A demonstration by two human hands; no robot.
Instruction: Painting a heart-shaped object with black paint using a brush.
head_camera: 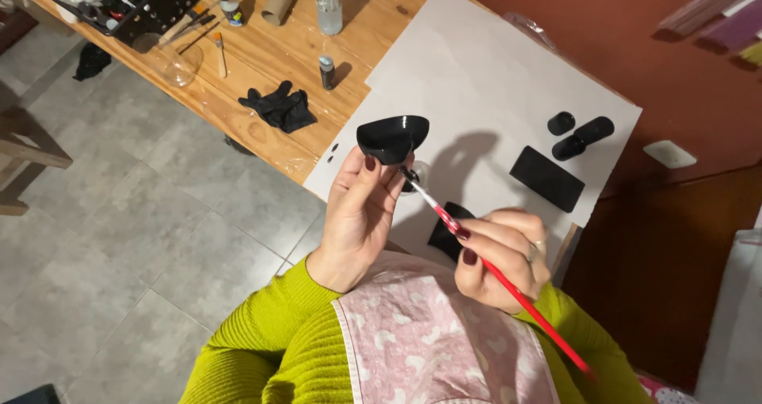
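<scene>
Where the left hand (359, 213) pinches it, the curved piece (392, 136) looks glossy black.

At the centre of the frame my left hand (361, 213) holds up a glossy black bowl-shaped piece (393, 138). My right hand (504, 253) pinches a red-handled paintbrush (508, 281), its tip at the piece's underside, above white paper (476, 78) on the tabletop (262, 55).

Grey tile floor (143, 245), wood table (262, 51) w/ white sheet (492, 78), red-brown wall (603, 23).
</scene>
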